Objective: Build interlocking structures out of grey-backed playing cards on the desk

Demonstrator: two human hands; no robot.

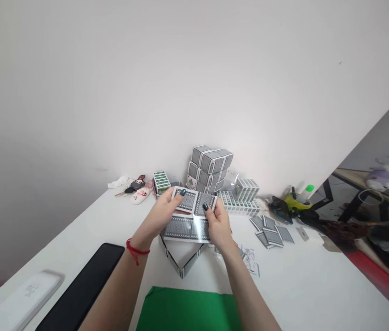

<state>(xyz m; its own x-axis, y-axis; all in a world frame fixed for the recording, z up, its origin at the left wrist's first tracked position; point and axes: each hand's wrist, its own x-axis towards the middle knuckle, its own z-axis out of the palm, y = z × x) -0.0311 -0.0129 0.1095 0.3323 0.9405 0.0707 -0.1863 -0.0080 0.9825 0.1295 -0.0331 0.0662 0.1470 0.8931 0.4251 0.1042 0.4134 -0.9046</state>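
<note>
Between my two hands is a panel of grey-backed playing cards (178, 228), its cards set edge to edge, with a glare across the lower part. My left hand (162, 211) grips its upper left side, thumb on top. On the right side, my right hand (220, 225) pinches it with the thumb across a card. My fingers beneath the panel are hidden. Partly under the panel stands an angular frame made of cards (181, 270), its corner pointing toward me. Behind my hands rises a stack of card-covered blocks (211, 161).
Loose cards (271, 235) lie to the right. Green-and-white card boxes (239, 202) stand by the wall. A green sheet (187, 310) is at the front edge. Left are a black phone-like slab (87, 280), a white case (29, 299) and keys (128, 189). A yellow holder (298, 201) sits far right.
</note>
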